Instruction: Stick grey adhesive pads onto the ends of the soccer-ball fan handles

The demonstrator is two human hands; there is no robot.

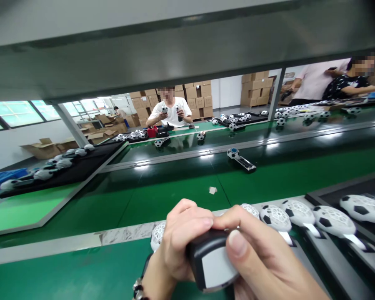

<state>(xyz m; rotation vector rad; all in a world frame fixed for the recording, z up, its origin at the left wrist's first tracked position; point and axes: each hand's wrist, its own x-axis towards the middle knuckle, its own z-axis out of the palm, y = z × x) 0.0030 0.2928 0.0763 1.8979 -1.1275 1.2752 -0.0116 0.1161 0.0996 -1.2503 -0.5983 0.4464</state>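
Both of my hands are wrapped round a black fan handle (217, 262) with a pale grey end face, held close to me over the green bench. My left hand (183, 237) covers its left side with curled fingers. My right hand (259, 250) grips the other side, its thumb lying along the top edge. A white grille (158, 236) shows just beyond my left hand; whether it belongs to the held piece I cannot tell. To the right lie several handheld fans with soccer-ball heads, one (335, 221) close to my right hand.
Ahead runs a green conveyor belt (175, 196) bearing a soccer-ball fan (241, 159) and a paper scrap (213, 190). A black tray (81, 168) of fans stands at left. A grey shelf (175, 62) hangs overhead. Across, a person (171, 109) holds two pieces; others are at right.
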